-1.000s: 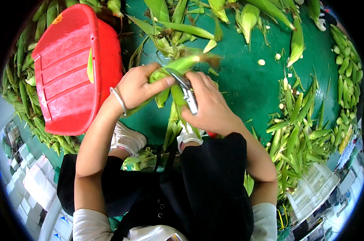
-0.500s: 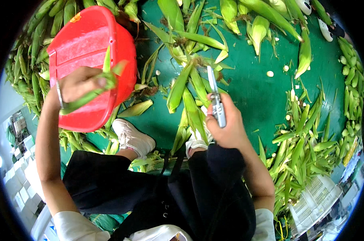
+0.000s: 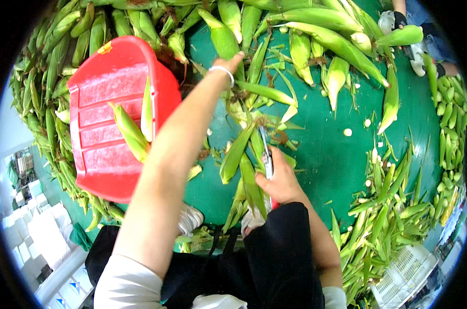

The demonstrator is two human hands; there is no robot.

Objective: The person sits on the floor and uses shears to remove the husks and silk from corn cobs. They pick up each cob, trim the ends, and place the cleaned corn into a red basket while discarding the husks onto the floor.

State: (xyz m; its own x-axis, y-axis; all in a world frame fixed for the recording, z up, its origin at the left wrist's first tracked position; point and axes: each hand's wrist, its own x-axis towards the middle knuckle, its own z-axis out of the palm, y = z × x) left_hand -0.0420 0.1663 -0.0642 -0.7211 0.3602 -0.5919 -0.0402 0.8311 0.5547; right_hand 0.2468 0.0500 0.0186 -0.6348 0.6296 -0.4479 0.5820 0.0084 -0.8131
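My left hand [image 3: 227, 66], a band round its wrist, reaches forward to the lower end of a green ear of corn in its husk [image 3: 220, 40]. Most of its fingers are hidden, so its grip is unclear. My right hand [image 3: 281, 177] is closed round a knife [image 3: 268, 160] with a narrow silver blade and greyish handle. The blade points away from me, beside brown corn silk and a cluster of husked ears [image 3: 236, 154] near my feet. Left of my arm, a tilted red basin [image 3: 102, 162] contains a green ear [image 3: 130, 133] and a paler green piece [image 3: 146, 110].
Unhusked corn [image 3: 48, 92] is heaped along the left and far sides. At right lie stripped husk leaves [image 3: 383, 206], a white crate [image 3: 406, 273] and a row of ears [image 3: 450, 123]. A co-worker's hand [image 3: 400, 19] shows at far right, near another ear. Cut ends dot the green floor [image 3: 321, 154].
My left hand has let go of the green piece it held over the basin and moved far forward to another ear. An ear now lies in the basin. The knife stays in my right hand.
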